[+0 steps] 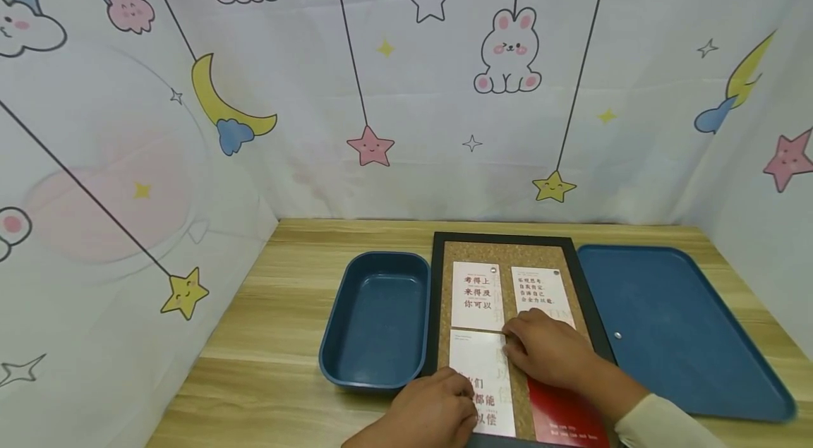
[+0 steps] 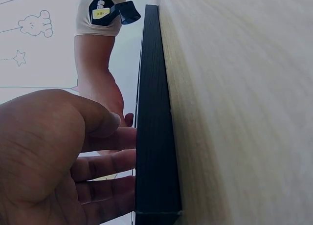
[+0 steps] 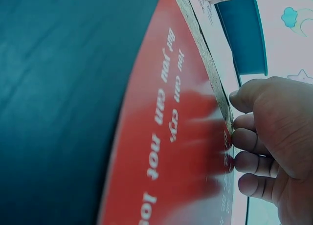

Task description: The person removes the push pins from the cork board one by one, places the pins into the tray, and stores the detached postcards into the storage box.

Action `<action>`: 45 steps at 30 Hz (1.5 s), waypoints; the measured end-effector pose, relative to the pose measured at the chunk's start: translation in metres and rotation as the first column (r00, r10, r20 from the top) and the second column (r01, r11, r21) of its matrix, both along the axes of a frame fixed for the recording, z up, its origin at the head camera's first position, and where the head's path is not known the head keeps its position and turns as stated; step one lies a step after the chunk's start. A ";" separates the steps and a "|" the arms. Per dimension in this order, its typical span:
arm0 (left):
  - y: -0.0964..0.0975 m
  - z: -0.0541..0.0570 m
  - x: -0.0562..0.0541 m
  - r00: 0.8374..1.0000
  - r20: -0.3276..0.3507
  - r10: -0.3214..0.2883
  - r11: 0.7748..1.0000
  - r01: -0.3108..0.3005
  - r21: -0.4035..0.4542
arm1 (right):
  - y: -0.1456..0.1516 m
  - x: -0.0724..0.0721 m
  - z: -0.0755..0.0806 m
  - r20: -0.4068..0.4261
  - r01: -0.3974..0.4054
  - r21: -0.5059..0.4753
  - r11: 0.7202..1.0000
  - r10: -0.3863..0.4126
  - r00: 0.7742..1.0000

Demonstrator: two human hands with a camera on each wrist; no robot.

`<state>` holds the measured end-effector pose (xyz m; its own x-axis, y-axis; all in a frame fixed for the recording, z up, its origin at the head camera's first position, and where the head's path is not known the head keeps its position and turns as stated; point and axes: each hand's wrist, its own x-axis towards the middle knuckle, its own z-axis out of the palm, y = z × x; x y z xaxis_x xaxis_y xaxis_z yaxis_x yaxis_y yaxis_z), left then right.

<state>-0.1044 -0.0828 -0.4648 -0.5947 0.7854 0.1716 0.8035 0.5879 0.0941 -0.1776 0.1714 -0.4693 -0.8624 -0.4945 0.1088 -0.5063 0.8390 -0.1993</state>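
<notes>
A cork board point(image 1: 508, 250) in a black frame lies on the table, with several printed cards on it. My left hand point(image 1: 432, 409) rests its fingertips on the left side of the lower-left white card point(image 1: 479, 356). In the left wrist view, the left fingers point(image 2: 110, 164) reach straight past the black frame point(image 2: 155, 112). At that card's upper right corner, my right hand point(image 1: 549, 349) touches down with thumb and fingertips. It partly covers the upper-right white card point(image 1: 536, 286) and the red card point(image 1: 562, 416). The upper-left white card point(image 1: 476, 296) sits just above the lower-left one.
Left of the board stands a deep blue bin point(image 1: 375, 363). A flat blue tray point(image 1: 673, 314) lies on the right, with a small silvery round thing point(image 1: 617, 336) near its left edge. Small pins point(image 1: 493, 269) show at the tops of the upper cards. Patterned cloth walls surround the table.
</notes>
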 end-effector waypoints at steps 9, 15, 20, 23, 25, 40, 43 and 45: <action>0.000 -0.001 0.000 0.999 -0.036 0.009 1.000 -0.009 0.000 | -0.003 0.002 0.002 -0.029 -0.003 -0.006 1.000 0.003 1.000; 0.001 -0.001 0.000 1.000 -0.018 0.013 1.000 -0.013 -0.002 | -0.004 0.002 0.002 -0.014 0.009 -0.005 1.000 -0.009 1.000; 0.001 -0.002 0.000 1.000 -0.017 0.012 1.000 -0.012 -0.008 | -0.004 0.001 0.001 0.019 0.022 -0.010 1.000 -0.021 1.000; 0.000 -0.002 0.000 1.000 -0.019 0.009 1.000 -0.009 -0.004 | -0.005 0.001 0.002 0.048 0.034 -0.020 0.999 -0.033 0.998; 0.000 -0.002 0.000 1.000 -0.021 0.006 1.000 -0.006 -0.001 | -0.006 0.001 0.004 0.070 0.046 -0.039 0.998 -0.043 0.997; 0.001 -0.001 0.000 1.000 0.006 0.008 1.000 -0.008 0.002 | -0.010 0.000 0.011 0.248 0.167 -0.248 0.954 -0.105 0.963; 0.001 -0.001 0.000 1.000 0.015 0.010 1.000 -0.010 0.003 | -0.011 0.002 0.013 0.322 0.216 -0.308 0.926 -0.112 0.940; 0.001 -0.001 0.000 1.000 0.018 0.011 1.000 -0.011 0.002 | -0.011 0.003 0.015 0.362 0.243 -0.348 0.906 -0.109 0.926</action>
